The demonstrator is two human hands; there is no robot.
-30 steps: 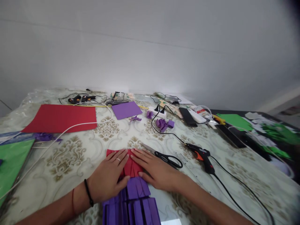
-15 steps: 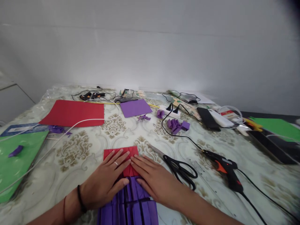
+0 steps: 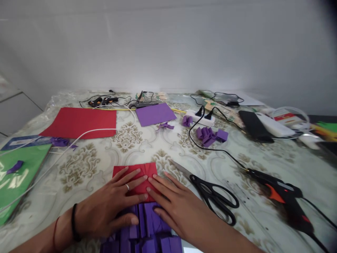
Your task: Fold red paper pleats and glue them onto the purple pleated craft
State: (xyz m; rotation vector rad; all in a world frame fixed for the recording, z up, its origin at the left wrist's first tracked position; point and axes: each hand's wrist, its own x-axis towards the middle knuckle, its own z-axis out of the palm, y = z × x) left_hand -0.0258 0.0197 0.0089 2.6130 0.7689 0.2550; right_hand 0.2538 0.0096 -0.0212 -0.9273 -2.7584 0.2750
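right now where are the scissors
In the head view, the scissors lie on the patterned tablecloth, just to the right of the right hand, between it and the black glue gun.

Soft, rather dim, greyish light covers the scene, with the wall [image 3: 163, 52] palest low down, just behind the bench [image 3: 139, 151], and darker toward the right. The upper right corner of the view falls to near black. Dark shadows fill the gaps between the purple paper folds [image 3: 150, 221]. Glare streaks the clear plastic sheet [image 3: 55, 105] at far left. The glue gun [image 3: 286, 196] looks stretched and smeared; the scissors [image 3: 207, 186] are crisper.
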